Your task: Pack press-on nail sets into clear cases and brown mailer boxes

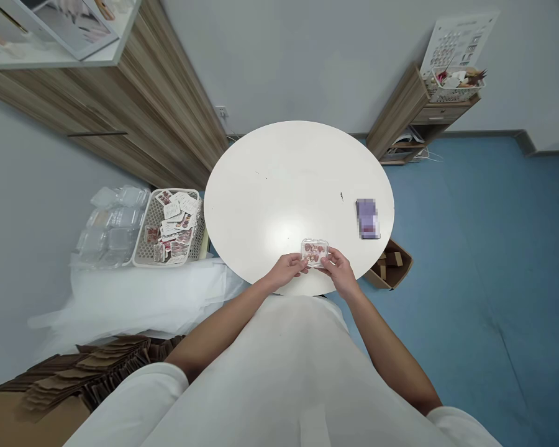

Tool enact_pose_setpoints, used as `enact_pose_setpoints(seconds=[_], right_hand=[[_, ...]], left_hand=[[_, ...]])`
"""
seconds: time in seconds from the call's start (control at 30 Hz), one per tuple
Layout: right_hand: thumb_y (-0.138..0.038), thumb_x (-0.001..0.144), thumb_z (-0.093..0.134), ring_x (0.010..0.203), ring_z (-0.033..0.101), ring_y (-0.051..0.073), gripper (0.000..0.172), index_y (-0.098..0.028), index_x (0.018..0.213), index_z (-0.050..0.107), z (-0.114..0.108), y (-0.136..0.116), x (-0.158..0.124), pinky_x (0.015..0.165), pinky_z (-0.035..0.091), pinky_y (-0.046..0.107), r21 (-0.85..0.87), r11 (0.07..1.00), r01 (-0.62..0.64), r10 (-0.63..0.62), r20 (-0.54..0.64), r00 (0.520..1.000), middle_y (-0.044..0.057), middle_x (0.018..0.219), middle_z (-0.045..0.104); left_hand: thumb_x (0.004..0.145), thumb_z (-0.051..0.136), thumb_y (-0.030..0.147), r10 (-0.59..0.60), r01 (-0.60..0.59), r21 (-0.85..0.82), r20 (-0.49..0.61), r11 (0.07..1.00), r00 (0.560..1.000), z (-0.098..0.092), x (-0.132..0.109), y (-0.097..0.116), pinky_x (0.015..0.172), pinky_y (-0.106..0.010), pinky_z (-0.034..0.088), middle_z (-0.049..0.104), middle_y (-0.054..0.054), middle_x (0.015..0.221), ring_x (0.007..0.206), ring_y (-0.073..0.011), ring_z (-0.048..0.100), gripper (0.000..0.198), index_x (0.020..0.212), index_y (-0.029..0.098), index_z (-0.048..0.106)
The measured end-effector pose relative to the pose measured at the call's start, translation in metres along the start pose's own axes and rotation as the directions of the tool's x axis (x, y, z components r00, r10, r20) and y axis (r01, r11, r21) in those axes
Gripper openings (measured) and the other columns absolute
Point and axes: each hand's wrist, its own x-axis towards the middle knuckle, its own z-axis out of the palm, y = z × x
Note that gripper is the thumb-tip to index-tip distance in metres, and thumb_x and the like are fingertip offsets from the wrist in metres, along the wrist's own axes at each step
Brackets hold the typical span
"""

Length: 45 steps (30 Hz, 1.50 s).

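A small clear plastic case (315,251) with pink and red pieces inside sits at the near edge of the round white table (284,186). My left hand (287,269) pinches its left side. My right hand (339,268) grips its right side. Both hands have their fingers curled onto the case.
A blurred purple flat object (368,218) lies at the table's right edge. Left of the table stands a white basket (170,227) of small cards and cases, beside a stack of clear plastic cases (109,226). A brown cardboard box (391,266) is on the blue floor at right. Flat cardboard pieces (84,372) lie lower left.
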Motion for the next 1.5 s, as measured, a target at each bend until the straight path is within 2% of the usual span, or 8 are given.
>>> enact_pose_setpoints(seconds=[0.2,0.4,0.63,0.77,1.0,1.1,1.27,1.5], right_hand=[[-0.042,0.065,0.066,0.083,0.060,0.017,0.044,-0.023,0.104,0.060,-0.002,-0.001,0.001,0.080,0.047,0.036,-0.089,0.995,0.043,-0.044,-0.010,0.999,0.002,0.083,0.063],[-0.044,0.063,0.067,0.078,0.061,0.017,0.047,-0.021,0.104,0.061,0.000,-0.001,0.002,0.076,0.046,0.035,-0.185,0.981,0.058,-0.069,-0.056,0.996,0.002,0.082,0.064],[-0.042,0.063,0.066,0.073,0.060,0.016,0.048,-0.022,0.106,0.057,0.004,0.007,0.006,0.076,0.045,0.036,-0.185,0.982,0.043,-0.054,-0.054,0.997,0.000,0.079,0.061],[-0.041,0.061,0.067,0.071,0.059,0.016,0.060,-0.024,0.115,0.047,0.015,0.007,0.012,0.074,0.046,0.035,-0.223,0.975,0.021,-0.036,-0.062,0.997,-0.002,0.075,0.057],[-0.040,0.066,0.064,0.066,0.055,0.012,0.058,-0.026,0.118,0.042,0.048,0.010,0.027,0.064,0.045,0.029,-0.346,0.936,0.060,-0.058,0.016,0.998,-0.003,0.078,0.052],[-0.040,0.068,0.063,0.065,0.055,0.012,0.054,-0.026,0.116,0.044,0.068,0.011,0.033,0.062,0.044,0.029,-0.378,0.922,0.081,-0.081,0.017,0.997,-0.002,0.080,0.053],[-0.041,0.068,0.061,0.071,0.059,0.015,0.054,-0.025,0.116,0.043,0.109,0.020,0.043,0.067,0.046,0.033,-0.393,0.915,0.085,-0.084,0.021,0.996,0.002,0.089,0.058],[-0.040,0.069,0.056,0.081,0.057,0.017,0.050,-0.025,0.116,0.044,0.169,0.050,0.073,0.074,0.044,0.035,-0.474,0.880,0.017,0.017,0.066,0.998,0.006,0.106,0.056]], left_hand=[[0.078,0.046,0.053,0.082,-0.082,0.246,0.012,0.966,0.997,-0.003,0.000,0.000,0.068,-0.026,0.042,0.063,-0.004,0.075,0.070,-0.0133,0.057,0.039,0.075,0.016,0.057],[0.079,0.041,0.053,0.130,-0.110,0.383,-0.027,0.917,0.991,-0.004,-0.002,0.002,0.054,-0.023,0.034,0.052,0.002,0.060,0.054,-0.0100,0.045,0.039,0.065,0.018,0.048],[0.078,0.044,0.051,0.157,-0.120,0.349,-0.080,0.929,0.984,-0.007,-0.004,-0.005,0.049,-0.023,0.028,0.044,0.004,0.054,0.050,-0.0101,0.039,0.036,0.062,0.019,0.047],[0.077,0.048,0.050,0.168,-0.119,0.281,-0.158,0.952,0.973,-0.015,-0.007,-0.014,0.049,-0.022,0.030,0.048,0.003,0.056,0.051,-0.0097,0.042,0.033,0.070,0.018,0.054],[0.072,0.061,0.041,0.223,-0.171,0.162,-0.392,0.972,0.893,-0.046,-0.022,-0.018,0.065,-0.025,0.043,0.054,-0.005,0.101,0.073,-0.0114,0.055,0.050,0.117,0.024,0.048],[0.073,0.060,0.038,0.282,-0.215,0.199,-0.430,0.956,0.857,-0.063,-0.034,-0.018,0.072,-0.028,0.044,0.053,-0.007,0.106,0.085,-0.0147,0.056,0.051,0.121,0.024,0.047],[0.073,0.060,0.031,0.325,-0.271,0.183,-0.428,0.945,0.843,-0.092,-0.045,-0.025,0.076,-0.030,0.045,0.051,-0.008,0.108,0.091,-0.0171,0.054,0.050,0.122,0.025,0.048],[0.070,0.062,0.028,0.224,-0.163,0.156,-0.586,0.974,0.779,-0.142,-0.044,-0.046,0.071,-0.028,0.046,0.046,-0.008,0.109,0.089,-0.0169,0.051,0.055,0.122,0.025,0.048]])
